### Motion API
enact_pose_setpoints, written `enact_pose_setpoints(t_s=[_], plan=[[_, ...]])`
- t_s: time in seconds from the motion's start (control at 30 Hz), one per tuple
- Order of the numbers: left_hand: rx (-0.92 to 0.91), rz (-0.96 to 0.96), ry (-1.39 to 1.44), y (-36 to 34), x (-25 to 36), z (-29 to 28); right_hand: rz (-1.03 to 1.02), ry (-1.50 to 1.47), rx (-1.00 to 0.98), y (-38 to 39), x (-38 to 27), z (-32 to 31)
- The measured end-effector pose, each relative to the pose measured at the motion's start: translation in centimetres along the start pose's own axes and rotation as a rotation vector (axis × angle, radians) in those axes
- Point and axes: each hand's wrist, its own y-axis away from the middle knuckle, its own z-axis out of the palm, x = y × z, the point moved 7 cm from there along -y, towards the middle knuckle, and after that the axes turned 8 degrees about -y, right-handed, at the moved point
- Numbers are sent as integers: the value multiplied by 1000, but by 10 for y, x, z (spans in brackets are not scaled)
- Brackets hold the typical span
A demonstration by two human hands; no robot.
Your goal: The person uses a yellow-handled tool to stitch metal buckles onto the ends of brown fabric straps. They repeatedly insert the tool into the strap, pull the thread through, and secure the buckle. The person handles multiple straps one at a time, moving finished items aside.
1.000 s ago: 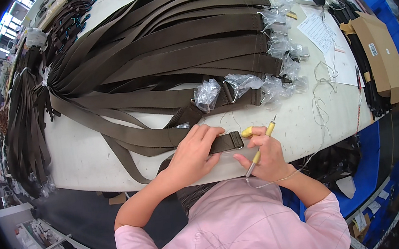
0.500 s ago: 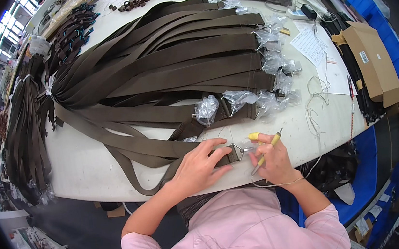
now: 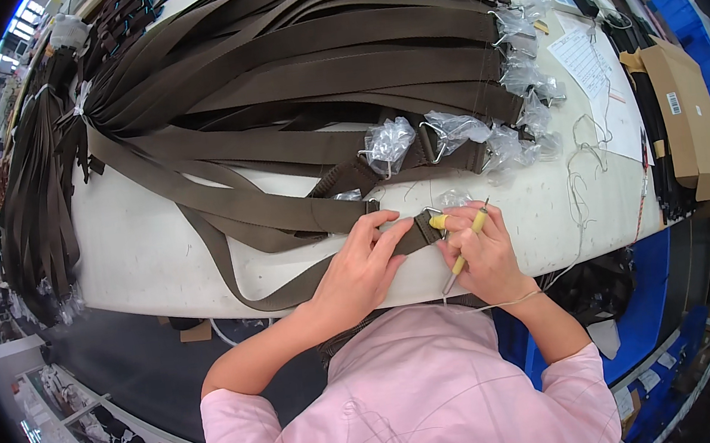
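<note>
My left hand [image 3: 361, 264] grips a dark brown webbing strap [image 3: 297, 291] close to its stitched end. A metal ring [image 3: 433, 211] sits at that end, partly hidden by my right fingers. In my right hand [image 3: 486, 251] is a slim yellow pen-like tool [image 3: 468, 242] with metal at both ends, held slanted. A yellow covering [image 3: 438, 222] wraps one right fingertip, which touches the strap end. Clear plastic wrap [image 3: 455, 198] lies just beyond these fingers. Another strap end [image 3: 363, 213] rests at my left fingertips.
Many brown straps [image 3: 288, 81], tied together at the left, fan across the white table [image 3: 153, 273]. Their right ends carry plastic-wrapped metal fittings [image 3: 522, 78]. Thin cord [image 3: 576, 198], paper sheets [image 3: 585, 63] and a cardboard box [image 3: 683, 113] are at the right.
The view has shifted, so the table contents sit higher and farther right. My left hand holds the strap end more tilted, separated from the neighbouring strap. My right fingers have closed in on the ring end.
</note>
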Motion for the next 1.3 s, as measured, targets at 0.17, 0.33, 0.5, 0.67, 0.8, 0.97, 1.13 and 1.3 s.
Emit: enact_pose_setpoints(t_s=[0.17, 0.33, 0.5, 0.67, 0.8, 0.97, 1.13, 1.3], plan=[[10, 46, -55, -20, -8, 9, -36, -10, 14, -8, 3, -12], [52, 249, -200, -28, -5, 9, -101, 40, -52, -13, 10, -14], [41, 341, -167, -28, 2, 9, -88, 58, -23, -12, 16, -12], [-69, 337, -32, -19, 9, -3, -88, 110, -10, -11, 16, -12], [42, 97, 61, -25, -5, -8, -113, 46, 46, -11, 15, -20], [52, -170, 322, -35, -3, 13, -183, -86, 266, -7, 7, -55], [-22, -240, 383, -43, -4, 31, 82, -396, 388, -9, 23, -72], [13, -233, 500, -41, -16, 28, 692, -904, 231, 1, 51, -20]])
